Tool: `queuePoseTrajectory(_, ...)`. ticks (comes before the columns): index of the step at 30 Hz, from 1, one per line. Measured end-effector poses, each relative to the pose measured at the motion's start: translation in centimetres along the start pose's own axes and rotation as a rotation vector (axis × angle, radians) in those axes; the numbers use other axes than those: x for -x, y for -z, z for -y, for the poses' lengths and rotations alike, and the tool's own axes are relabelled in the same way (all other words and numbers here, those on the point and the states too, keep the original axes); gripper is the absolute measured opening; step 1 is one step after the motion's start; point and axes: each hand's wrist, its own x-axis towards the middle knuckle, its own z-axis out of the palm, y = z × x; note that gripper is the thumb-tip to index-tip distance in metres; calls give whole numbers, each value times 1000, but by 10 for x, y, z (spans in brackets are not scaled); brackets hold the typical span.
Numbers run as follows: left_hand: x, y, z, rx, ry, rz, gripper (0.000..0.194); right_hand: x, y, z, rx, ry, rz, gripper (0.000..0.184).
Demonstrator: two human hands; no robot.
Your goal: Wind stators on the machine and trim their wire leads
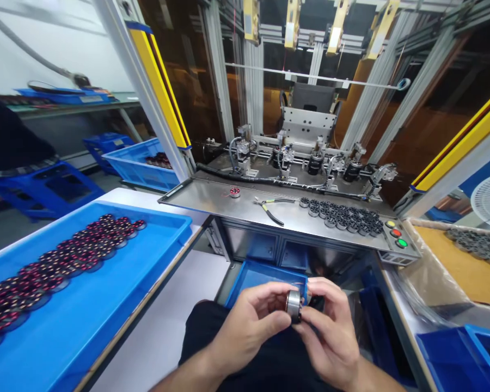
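Observation:
My left hand (249,326) and my right hand (330,326) meet over my lap, both pinching a small round metal motor part (294,304) between thumbs and fingertips. A thin copper wire trails from the part toward the right fingers. Ahead, on the steel bench (212,198), lie a single wound stator (234,192), a pair of pliers (269,208) and a cluster of several dark unwound stator cores (345,216).
A blue tray (106,294) at my left holds several copper-wound stators (61,261). The winding machine (310,147) stands behind the bench, with coloured buttons (396,233) at the right. Blue bins sit at left rear (136,163), below (261,275) and lower right (461,354). More cores (477,245) lie on cardboard.

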Motion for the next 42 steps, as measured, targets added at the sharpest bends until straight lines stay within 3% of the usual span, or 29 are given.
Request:
queuePoseTrajectory(2, 0, -2, 2, -52, -79, -40, 41, 0, 1, 0, 8, 8, 21, 41)
queuePoseTrajectory(4, 1, 0, 3, -280, -278, -97, 35, 0, 2, 1, -92, -90, 55, 35)
queuePoseTrajectory(7, 3, 4, 1, -721, -644, -177, 48, -4, 3, 5, -278, -280, 47, 31)
queuePoseTrajectory(10, 4, 6, -2, -955, -813, -183, 55, -14, 4, 10, -339, -332, 28, 11)
queuePoseTrajectory(14, 7, 11, 0, -931, -715, -128, 56, -25, 11, 13, -379, -374, 62, 12)
queuePoseTrajectory(18, 10, 12, 6, -617, -471, -67, 47, -31, 20, 11, -385, -489, 107, 11)
queuePoseTrajectory(21, 8, 9, 9, -369, -370, -47, 42, -35, 23, 12, -394, -543, 134, 14)
queuePoseTrajectory(24, 7, 7, 11, -366, -401, -52, 42, -37, 25, 12, -396, -568, 155, 13)
queuePoseTrajectory(29, 9, 9, 4, -658, -605, -35, 54, -29, 28, 0, -448, -744, 187, 22)
queuePoseTrajectory(33, 13, 11, -7, -833, -712, -42, 48, -22, 42, -15, -543, -872, 245, 22)
queuePoseTrajectory(36, 17, 13, -10, -888, -717, -96, 47, -36, 52, -23, -579, -758, 249, 23)
queuePoseTrajectory(39, 21, 17, -6, -878, -692, -138, 48, -72, 45, -38, -227, -490, 282, 25)
queuePoseTrajectory(42, 25, 19, -1, -821, -649, -162, 47, -114, 13, -68, 113, -312, 303, 28)
